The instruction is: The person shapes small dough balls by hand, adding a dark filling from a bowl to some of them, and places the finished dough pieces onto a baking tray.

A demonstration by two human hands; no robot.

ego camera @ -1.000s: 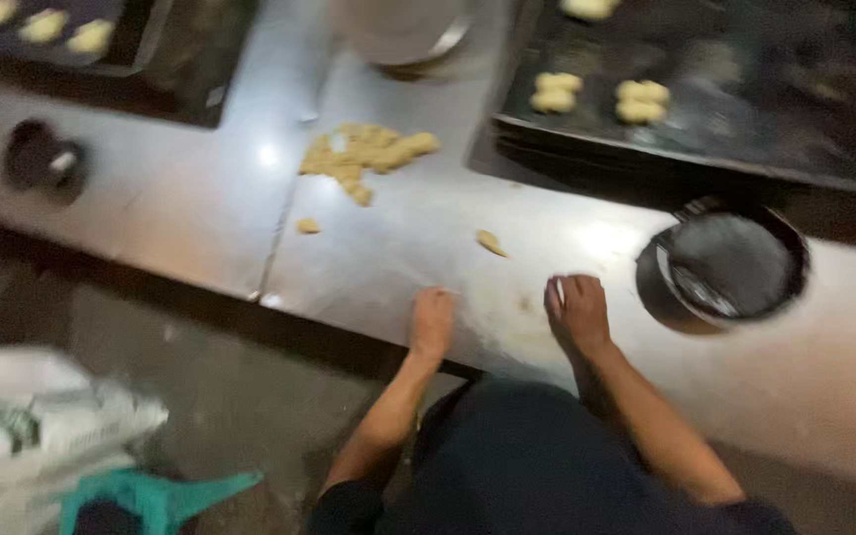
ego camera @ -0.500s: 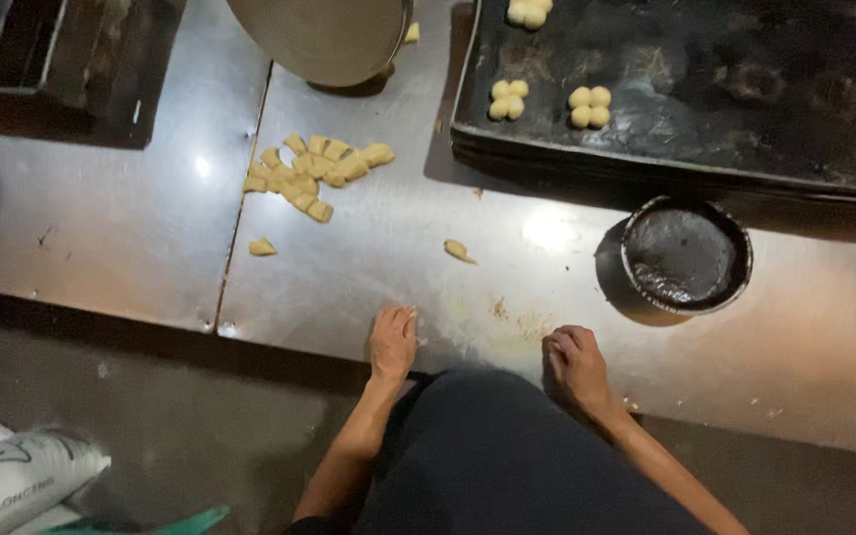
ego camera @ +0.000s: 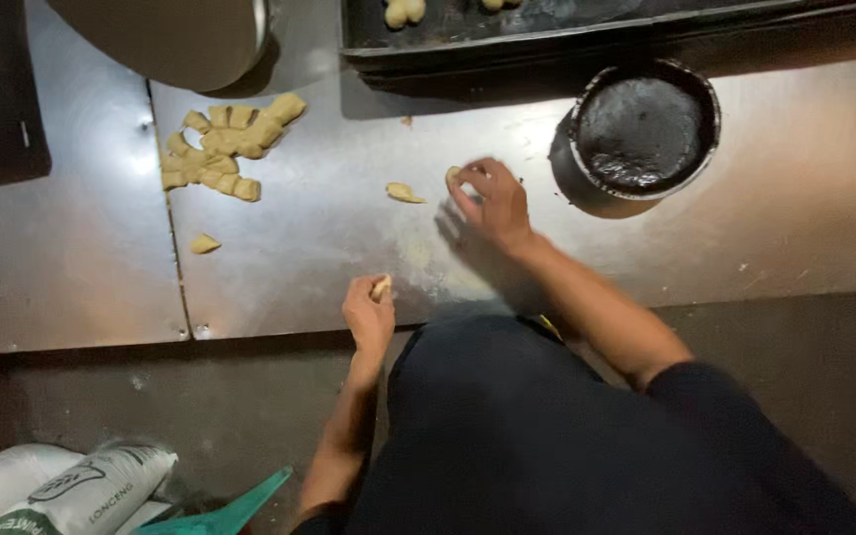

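Steel table, shiny, w/ a seam running down on the left part. Left hand is near the front edge of the table, fingers curled narrow around a small dough piece; the piece sticks out a bit at the top betw. thumb and fingers. Right hand is further in, reaching toward the middle, fingers bent and pinched on a second dough bit at the fingertips, the hand low over the table; I cannot tell if the bit is lifted or on the steel. Just left of that hand, apart from it, lies one loose dough piece.

Pile of cut dough pieces sits on the left, approx. at the seam, well apart from both hands. One single lump lies below the pile, alone. Round dark pan stands right of the right hand, near but not touching, inside looks greasy and black. Dark baking tray at the top edge, w/ some shaped dough on it, only partly in view. Big round metal bowl at top left, beside the pile. Floor below: white sack and a green plastic thing, bottom left.
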